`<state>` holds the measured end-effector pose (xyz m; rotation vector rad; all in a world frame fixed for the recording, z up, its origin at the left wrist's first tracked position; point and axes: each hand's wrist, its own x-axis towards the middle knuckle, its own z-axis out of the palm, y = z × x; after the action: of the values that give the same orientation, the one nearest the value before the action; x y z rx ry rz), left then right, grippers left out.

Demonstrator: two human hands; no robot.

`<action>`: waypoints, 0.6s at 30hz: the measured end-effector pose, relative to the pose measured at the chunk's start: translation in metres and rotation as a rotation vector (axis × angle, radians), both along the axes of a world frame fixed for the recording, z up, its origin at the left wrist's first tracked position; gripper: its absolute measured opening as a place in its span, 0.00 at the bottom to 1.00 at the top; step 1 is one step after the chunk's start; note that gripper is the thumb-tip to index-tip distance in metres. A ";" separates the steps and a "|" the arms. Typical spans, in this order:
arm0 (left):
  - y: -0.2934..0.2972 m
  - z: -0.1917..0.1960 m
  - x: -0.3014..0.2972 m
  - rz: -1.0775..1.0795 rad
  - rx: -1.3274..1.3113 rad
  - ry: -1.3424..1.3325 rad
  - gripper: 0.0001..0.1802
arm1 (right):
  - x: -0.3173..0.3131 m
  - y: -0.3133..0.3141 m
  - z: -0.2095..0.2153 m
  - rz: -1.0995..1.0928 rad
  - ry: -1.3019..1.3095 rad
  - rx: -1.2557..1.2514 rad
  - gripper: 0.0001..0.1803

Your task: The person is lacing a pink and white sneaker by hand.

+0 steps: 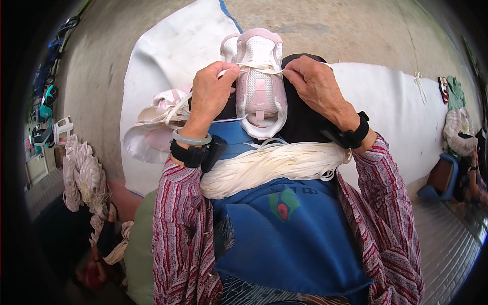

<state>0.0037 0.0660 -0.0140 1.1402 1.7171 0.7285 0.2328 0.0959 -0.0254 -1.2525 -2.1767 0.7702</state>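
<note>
A pink and white shoe upper (260, 86) stands upright on my lap, its toe end away from me. A cream shoelace (259, 66) lies crossed over its front. My left hand (211, 90) pinches one end of the lace at the shoe's left side. On the other side my right hand (316, 84) pinches the opposite end, so the lace is drawn out sideways. Part of a second pink and white shoe upper (230, 47) shows behind the first. A thick bundle of cream laces (274, 168) rests across my blue apron (290, 239).
More shoe uppers (157, 129) lie by my left forearm on a white sheet (168, 56). Strung shoe uppers (84, 173) hang at the far left, others (460, 131) at the far right near a blue chair (439, 175). Other people sit at both edges.
</note>
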 end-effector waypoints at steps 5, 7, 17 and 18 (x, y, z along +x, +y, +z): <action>0.000 0.000 -0.001 -0.021 0.018 0.059 0.16 | -0.003 0.003 0.000 0.005 0.018 -0.012 0.10; 0.003 -0.007 -0.002 -0.087 0.094 0.161 0.15 | -0.001 0.005 0.000 0.015 0.004 0.005 0.10; -0.009 -0.002 0.012 -0.130 0.367 0.333 0.10 | -0.011 0.015 -0.004 0.157 -0.142 0.138 0.07; -0.014 0.001 0.013 -0.136 0.435 0.371 0.11 | -0.012 0.016 -0.006 0.161 -0.125 0.145 0.07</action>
<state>0.0162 0.0518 -0.0130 1.7658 1.8051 0.8709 0.2211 0.1115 -0.0309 -1.0890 -2.4109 0.5973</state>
